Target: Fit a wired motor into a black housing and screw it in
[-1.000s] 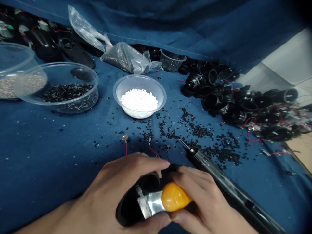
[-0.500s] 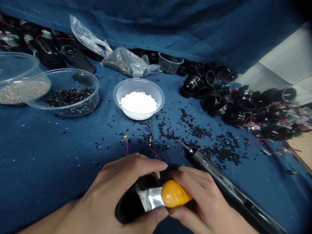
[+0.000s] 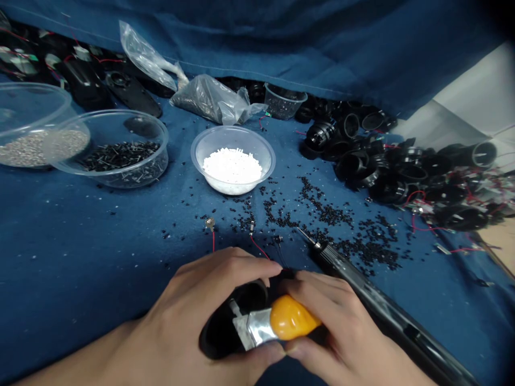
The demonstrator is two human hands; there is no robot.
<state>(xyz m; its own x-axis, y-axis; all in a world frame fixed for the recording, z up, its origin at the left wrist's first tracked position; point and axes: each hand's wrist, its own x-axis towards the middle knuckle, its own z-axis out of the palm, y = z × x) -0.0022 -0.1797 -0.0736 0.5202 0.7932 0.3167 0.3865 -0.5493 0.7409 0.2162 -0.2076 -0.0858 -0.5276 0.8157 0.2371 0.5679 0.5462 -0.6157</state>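
My left hand (image 3: 201,305) is curled around a hollow black plastic housing (image 3: 215,332) with an oval opening. At that opening lies a part with a shiny yellow rounded body (image 3: 293,317) and a flat silver metal end (image 3: 255,328). My right hand (image 3: 333,316) closes around the yellow body, its thumb tip near my left thumb. Thin red wires (image 3: 259,247) run out beyond my fingers, one ending in a small round metal disc (image 3: 210,223). The inside of the housing is dark, and my fingers hide much of both parts.
A black electric screwdriver (image 3: 386,300) lies beside my right hand. Ahead are a bowl of white pieces (image 3: 233,185), a tub of black screws (image 3: 148,174), scattered small black bits (image 3: 325,209) and a plastic bag (image 3: 205,99). Black housings (image 3: 382,171) are heaped at right.
The whole view has shifted slightly. Both hands keep their hold, and the yellow-and-silver part stays at the opening of the housing with little visible movement.
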